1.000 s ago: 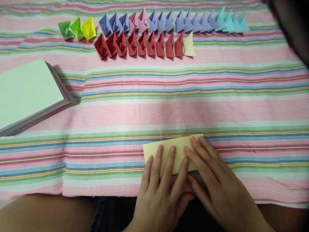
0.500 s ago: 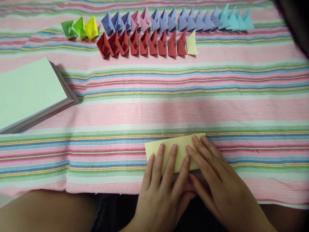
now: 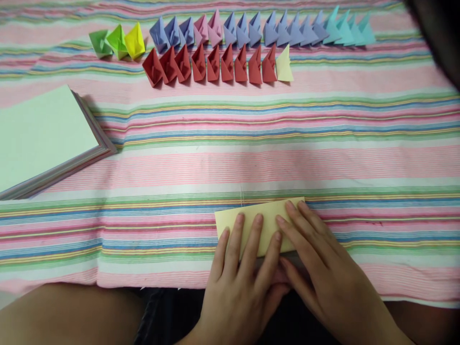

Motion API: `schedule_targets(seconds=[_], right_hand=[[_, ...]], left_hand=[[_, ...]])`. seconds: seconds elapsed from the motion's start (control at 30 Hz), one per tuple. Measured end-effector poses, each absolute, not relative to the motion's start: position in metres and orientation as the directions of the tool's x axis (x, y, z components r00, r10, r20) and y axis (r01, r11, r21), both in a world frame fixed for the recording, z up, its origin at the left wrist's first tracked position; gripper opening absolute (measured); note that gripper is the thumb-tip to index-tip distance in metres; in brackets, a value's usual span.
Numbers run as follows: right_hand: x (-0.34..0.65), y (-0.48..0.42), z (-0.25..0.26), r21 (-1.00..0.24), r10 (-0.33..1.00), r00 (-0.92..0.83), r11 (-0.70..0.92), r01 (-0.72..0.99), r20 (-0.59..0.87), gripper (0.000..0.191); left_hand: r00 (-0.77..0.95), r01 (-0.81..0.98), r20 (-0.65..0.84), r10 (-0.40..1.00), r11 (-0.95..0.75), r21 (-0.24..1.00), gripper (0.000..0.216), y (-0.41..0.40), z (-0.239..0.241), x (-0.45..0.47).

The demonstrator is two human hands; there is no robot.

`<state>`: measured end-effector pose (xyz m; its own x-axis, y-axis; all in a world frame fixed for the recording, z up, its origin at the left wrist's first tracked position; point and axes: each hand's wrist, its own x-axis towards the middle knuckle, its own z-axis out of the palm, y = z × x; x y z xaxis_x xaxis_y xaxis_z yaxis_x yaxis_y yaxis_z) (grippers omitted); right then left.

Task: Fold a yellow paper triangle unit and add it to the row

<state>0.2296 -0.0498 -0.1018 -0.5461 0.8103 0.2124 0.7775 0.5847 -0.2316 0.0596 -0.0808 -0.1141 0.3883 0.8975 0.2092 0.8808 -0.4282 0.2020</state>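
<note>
A pale yellow sheet of paper [image 3: 268,210], folded into a long rectangle, lies near the front edge of the striped cloth, its right end tilted a little away from me. My left hand [image 3: 240,282] rests on it with fingers spread across its left and middle part. My right hand [image 3: 323,268] lies over its right end, fingers stretched out and touching the paper, thumb lower down by the near edge. The two hands sit close together, and both thumbs are near each other below the paper. Parts of the near edge are hidden under the fingers.
A thick stack of paper [image 3: 46,139] with a pale green top sheet lies at the left. Folded paper boats in green, yellow, blue, pink and turquoise [image 3: 332,28] line the back, with red boats [image 3: 212,64] and one pale yellow piece [image 3: 285,67] in front. Striped cloth [image 3: 201,167] covers the surface.
</note>
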Motion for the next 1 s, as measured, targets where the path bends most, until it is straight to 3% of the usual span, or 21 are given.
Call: schedule_targets(seconds=[1.0], right_hand=[[0.2287,-0.0492,-0.1022,-0.227,0.807,-0.549,0.589,0.775,0.219,0.043]], left_hand=[[0.390,0.877,0.213,0.896,-0.432,0.210,0.066,-0.0819,-0.1157,0.0595]])
